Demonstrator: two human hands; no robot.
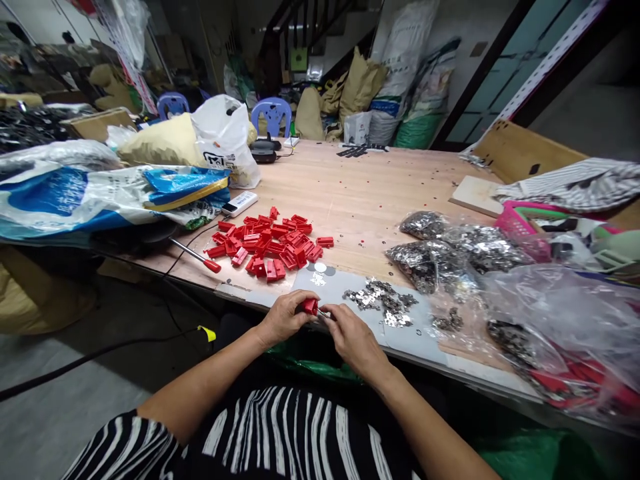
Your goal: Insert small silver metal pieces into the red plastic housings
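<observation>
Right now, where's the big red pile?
In the head view, the red pile lies left of centre on the table, just beyond the left hand, left of the metal bits.

Workshop: long worktable [345, 200], heaped red parts [270, 245], bagged metal pieces [423, 260].

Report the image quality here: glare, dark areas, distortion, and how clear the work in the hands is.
Head view: white glare on the small metal pieces and shine on the clear plastic bag; head view: dim around the staircase behind; head view: wide-angle stretching toward the edges; head view: red part in the left hand visible, its fine detail too small to tell.
</observation>
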